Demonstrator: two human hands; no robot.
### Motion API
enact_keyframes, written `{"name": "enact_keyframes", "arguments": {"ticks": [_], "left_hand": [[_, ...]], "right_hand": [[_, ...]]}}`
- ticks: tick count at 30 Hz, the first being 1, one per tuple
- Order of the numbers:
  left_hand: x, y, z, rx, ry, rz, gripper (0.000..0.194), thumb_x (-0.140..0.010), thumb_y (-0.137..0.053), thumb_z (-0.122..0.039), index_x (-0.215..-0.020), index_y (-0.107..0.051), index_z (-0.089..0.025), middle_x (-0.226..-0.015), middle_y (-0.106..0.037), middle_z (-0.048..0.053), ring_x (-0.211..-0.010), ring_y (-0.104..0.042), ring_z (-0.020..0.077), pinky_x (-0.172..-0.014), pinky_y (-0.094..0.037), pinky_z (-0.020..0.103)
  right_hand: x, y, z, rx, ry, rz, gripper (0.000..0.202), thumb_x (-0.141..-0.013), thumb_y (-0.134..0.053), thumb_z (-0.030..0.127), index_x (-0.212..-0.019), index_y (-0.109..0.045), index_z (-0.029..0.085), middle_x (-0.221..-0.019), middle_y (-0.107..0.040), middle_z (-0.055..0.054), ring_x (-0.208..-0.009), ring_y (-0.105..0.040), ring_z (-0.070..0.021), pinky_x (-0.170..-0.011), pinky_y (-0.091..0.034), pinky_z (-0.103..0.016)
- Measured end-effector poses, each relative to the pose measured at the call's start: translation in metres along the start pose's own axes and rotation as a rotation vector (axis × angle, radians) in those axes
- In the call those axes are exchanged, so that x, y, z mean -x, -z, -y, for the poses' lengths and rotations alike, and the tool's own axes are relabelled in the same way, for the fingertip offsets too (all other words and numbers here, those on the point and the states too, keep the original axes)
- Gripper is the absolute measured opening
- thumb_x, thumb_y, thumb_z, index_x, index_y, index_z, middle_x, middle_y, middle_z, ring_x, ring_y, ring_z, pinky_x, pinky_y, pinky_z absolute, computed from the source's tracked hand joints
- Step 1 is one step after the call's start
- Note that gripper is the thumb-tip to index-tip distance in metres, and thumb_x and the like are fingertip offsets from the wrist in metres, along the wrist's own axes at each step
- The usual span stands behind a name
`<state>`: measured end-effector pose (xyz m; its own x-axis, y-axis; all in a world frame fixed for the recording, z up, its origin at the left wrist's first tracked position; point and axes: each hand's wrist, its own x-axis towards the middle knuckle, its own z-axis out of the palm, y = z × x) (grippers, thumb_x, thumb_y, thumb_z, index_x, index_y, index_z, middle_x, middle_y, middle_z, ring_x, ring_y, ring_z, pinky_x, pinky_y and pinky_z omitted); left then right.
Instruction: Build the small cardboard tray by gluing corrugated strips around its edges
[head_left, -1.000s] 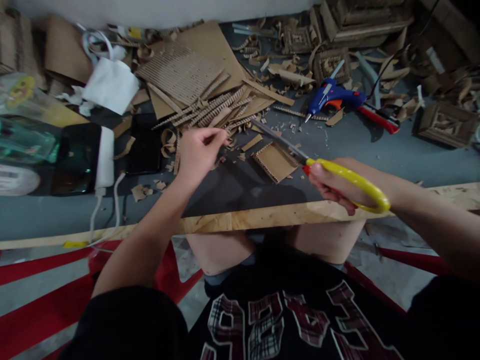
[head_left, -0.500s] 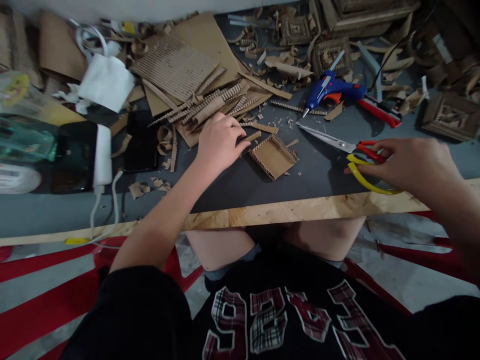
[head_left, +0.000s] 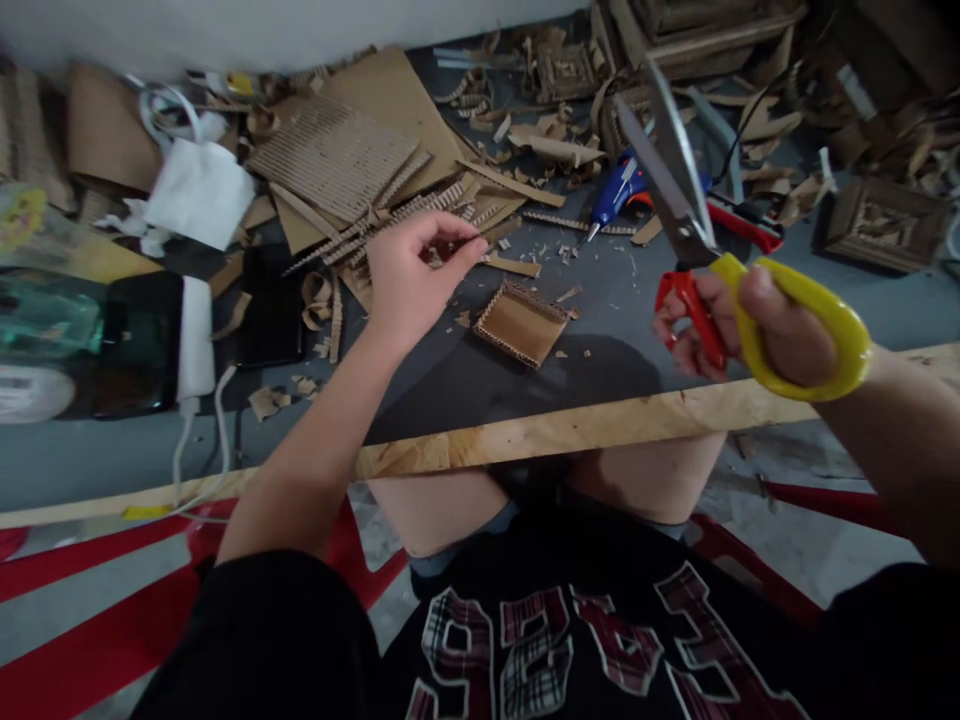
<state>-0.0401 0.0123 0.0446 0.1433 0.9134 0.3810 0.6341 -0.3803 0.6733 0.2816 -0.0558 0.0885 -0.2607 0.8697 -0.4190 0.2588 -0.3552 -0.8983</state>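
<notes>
My right hand [head_left: 750, 320] grips the scissors [head_left: 682, 200] by their red and yellow handles, raised above the table's right part, with the blades parted and pointing up. My left hand [head_left: 420, 270] is closed in a pinch beside the pile of corrugated strips [head_left: 420, 205]; whatever is between its fingertips is too small to name. Between my hands, a small square cardboard tray [head_left: 525, 325] with corrugated edging lies on the grey table. A blue glue gun [head_left: 619, 190] rests behind the scissors, partly covered by them.
Corrugated sheets [head_left: 337, 150] and scraps spread over the back. A phone [head_left: 270, 305], white cables [head_left: 225, 420] and a white roll [head_left: 202, 190] are at left. Square cardboard pieces [head_left: 885, 225] lie at right. The wooden table edge [head_left: 555, 430] runs in front.
My right hand has raised and turned the scissors, whose blades have parted. My left fingers have come together in a pinch. The view has shifted slightly.
</notes>
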Motion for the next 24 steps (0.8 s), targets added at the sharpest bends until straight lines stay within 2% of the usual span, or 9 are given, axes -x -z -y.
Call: {"name": "enact_keyframes", "arguments": {"ticks": [2,4,6,10,14,16,19,21,24], "left_hand": [[0.004,0.002,-0.01,-0.071,-0.116,0.043,0.017,-0.091,-0.07,-0.044,-0.093,-0.074,-0.027,-0.098,-0.078,0.003,-0.099,-0.073,0.0229,-0.093,-0.06,0.041],[0.008,0.003,-0.018,-0.126,-0.214,0.104,0.019,-0.093,-0.067,-0.046,-0.093,-0.075,-0.029,-0.102,-0.078,0.004,-0.107,-0.073,0.0247,-0.1,-0.058,0.046],[0.012,0.002,-0.02,-0.157,-0.262,0.141,0.024,-0.097,-0.06,-0.047,-0.095,-0.076,-0.03,-0.106,-0.079,0.004,-0.111,-0.072,0.0249,-0.104,-0.057,0.048],[0.014,0.002,-0.006,-0.168,-0.239,0.145,0.03,-0.099,-0.056,-0.051,-0.102,-0.077,-0.03,-0.112,-0.079,0.004,-0.117,-0.07,0.0249,-0.107,-0.055,0.048],[-0.002,0.015,0.01,-0.163,-0.116,0.095,0.03,-0.098,-0.054,-0.051,-0.1,-0.078,-0.033,-0.113,-0.078,0.004,-0.12,-0.069,0.0265,-0.111,-0.051,0.05],[-0.011,0.022,0.009,-0.149,-0.041,0.136,0.027,-0.096,-0.057,-0.052,-0.101,-0.078,-0.035,-0.111,-0.078,0.003,-0.123,-0.068,0.0287,-0.109,-0.052,0.05],[-0.015,0.025,-0.001,-0.109,-0.033,0.219,0.03,-0.09,-0.064,-0.057,-0.108,-0.076,-0.036,-0.108,-0.078,0.003,-0.124,-0.067,0.0308,-0.103,-0.056,0.049],[-0.012,0.024,-0.009,-0.099,-0.035,0.227,0.035,-0.089,-0.064,-0.06,-0.112,-0.076,-0.035,-0.105,-0.078,0.004,-0.122,-0.067,0.0318,-0.101,-0.057,0.049],[-0.01,0.026,-0.013,-0.1,-0.027,0.206,0.041,-0.089,-0.063,-0.063,-0.111,-0.076,-0.03,-0.1,-0.077,0.007,-0.119,-0.068,0.0332,-0.098,-0.057,0.05]], "right_hand": [[-0.014,-0.021,0.017,-0.071,-0.046,0.006,0.081,-0.046,-0.076,0.092,-0.075,-0.048,0.022,-0.086,-0.07,-0.006,-0.048,-0.061,-0.0135,-0.032,-0.037,-0.023],[-0.032,-0.039,0.031,-0.175,-0.043,0.017,0.081,-0.04,-0.088,0.081,-0.076,-0.047,0.022,-0.092,-0.074,-0.007,-0.058,-0.068,-0.0167,-0.035,-0.042,-0.021],[-0.05,-0.054,0.038,-0.189,-0.014,0.052,0.067,-0.049,-0.095,0.064,-0.079,-0.052,0.022,-0.09,-0.074,-0.003,-0.069,-0.07,-0.0151,-0.045,-0.049,-0.02],[-0.077,-0.067,0.039,-0.142,0.036,-0.002,0.06,-0.058,-0.098,0.038,-0.069,-0.041,0.025,-0.074,-0.069,0.001,-0.067,-0.066,-0.0142,-0.043,-0.043,-0.023],[-0.084,-0.058,0.037,-0.03,0.14,-0.161,0.056,-0.064,-0.095,0.033,-0.072,-0.041,0.026,-0.072,-0.067,0.002,-0.066,-0.064,-0.0149,-0.044,-0.039,-0.026],[-0.08,-0.048,0.037,0.001,0.157,-0.207,0.056,-0.064,-0.095,0.036,-0.073,-0.041,0.026,-0.074,-0.067,0.003,-0.068,-0.064,-0.0139,-0.047,-0.04,-0.027],[-0.073,-0.032,0.038,0.089,0.115,-0.224,0.054,-0.068,-0.093,0.039,-0.076,-0.042,0.025,-0.076,-0.063,0.004,-0.061,-0.058,-0.0099,-0.051,-0.041,-0.027],[-0.073,-0.02,0.037,0.269,0.092,-0.268,0.047,-0.073,-0.089,0.036,-0.077,-0.044,0.024,-0.073,-0.059,0.005,-0.059,-0.053,-0.009,-0.056,-0.041,-0.028],[-0.078,-0.004,0.032,0.755,0.084,-0.416,0.04,-0.079,-0.083,0.032,-0.07,-0.044,0.023,-0.066,-0.05,0.003,-0.066,-0.049,-0.0115,-0.066,-0.038,-0.03]]}}
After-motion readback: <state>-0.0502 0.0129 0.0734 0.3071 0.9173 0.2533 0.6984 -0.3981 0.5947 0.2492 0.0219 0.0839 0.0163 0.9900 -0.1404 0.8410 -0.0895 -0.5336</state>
